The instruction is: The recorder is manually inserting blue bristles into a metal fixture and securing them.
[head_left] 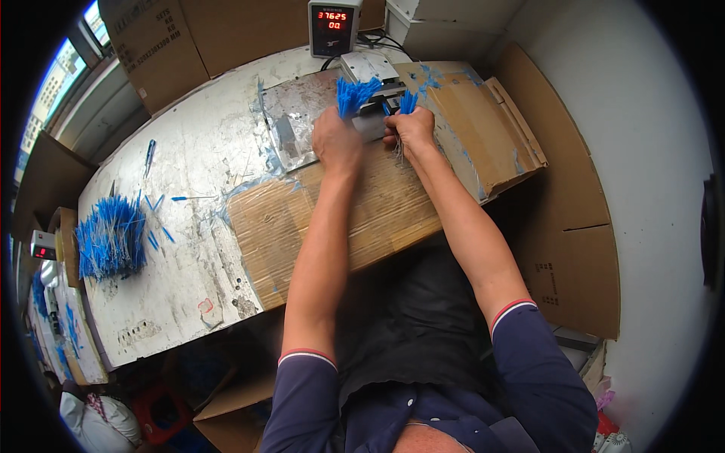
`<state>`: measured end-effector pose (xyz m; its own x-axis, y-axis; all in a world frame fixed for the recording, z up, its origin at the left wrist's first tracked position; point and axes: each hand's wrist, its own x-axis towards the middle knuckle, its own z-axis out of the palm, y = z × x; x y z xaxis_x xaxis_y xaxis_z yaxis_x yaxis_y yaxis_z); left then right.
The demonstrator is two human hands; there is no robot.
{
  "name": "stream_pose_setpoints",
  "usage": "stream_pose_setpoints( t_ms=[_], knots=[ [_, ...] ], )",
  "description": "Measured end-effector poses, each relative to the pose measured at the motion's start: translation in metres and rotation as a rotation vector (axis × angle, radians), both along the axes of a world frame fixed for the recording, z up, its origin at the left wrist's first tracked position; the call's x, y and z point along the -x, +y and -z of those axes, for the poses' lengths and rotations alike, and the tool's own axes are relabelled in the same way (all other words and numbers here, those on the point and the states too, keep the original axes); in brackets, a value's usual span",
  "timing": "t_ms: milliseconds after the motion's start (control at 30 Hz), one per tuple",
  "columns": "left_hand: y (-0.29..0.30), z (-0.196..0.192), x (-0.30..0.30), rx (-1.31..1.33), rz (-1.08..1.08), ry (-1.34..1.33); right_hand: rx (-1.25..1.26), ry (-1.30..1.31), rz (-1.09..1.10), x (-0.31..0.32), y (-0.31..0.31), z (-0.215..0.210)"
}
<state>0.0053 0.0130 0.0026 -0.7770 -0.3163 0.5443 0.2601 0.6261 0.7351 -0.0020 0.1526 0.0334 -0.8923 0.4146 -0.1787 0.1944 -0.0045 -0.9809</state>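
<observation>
My left hand, slightly blurred, is closed round the lower part of a thick bunch of thin blue plastic pieces; their tops fan out above my fist. Just to its right, my right hand pinches a smaller bunch of the same blue pieces. Fine pale wire stems hang below its fingers. Both hands are by a small metal machine at the far side of the bench, whose working part is partly hidden by the hands and bunches.
A digital counter with red digits stands behind the machine. On the left of the worn white bench lie a large blue pile, loose blue pieces and a pen-like tool. Cardboard covers the near edge; a flattened box lies right.
</observation>
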Motion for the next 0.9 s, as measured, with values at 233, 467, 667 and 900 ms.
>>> stream_pose_setpoints(
  t_ms=[233,467,667,900],
  knots=[
    [0.001,0.000,-0.001,0.008,0.076,0.022,0.308,0.149,-0.028,-0.011,0.006,0.002],
    [-0.004,-0.001,-0.002,0.065,0.090,-0.078,0.205,0.414,-0.062,-0.026,-0.004,-0.003],
    [0.001,-0.001,-0.001,0.069,0.090,-0.088,0.235,0.348,-0.079,-0.040,0.001,0.025],
    [0.001,0.001,-0.003,0.119,0.097,-0.070,0.244,0.246,-0.104,-0.040,0.011,0.020]
  ],
)
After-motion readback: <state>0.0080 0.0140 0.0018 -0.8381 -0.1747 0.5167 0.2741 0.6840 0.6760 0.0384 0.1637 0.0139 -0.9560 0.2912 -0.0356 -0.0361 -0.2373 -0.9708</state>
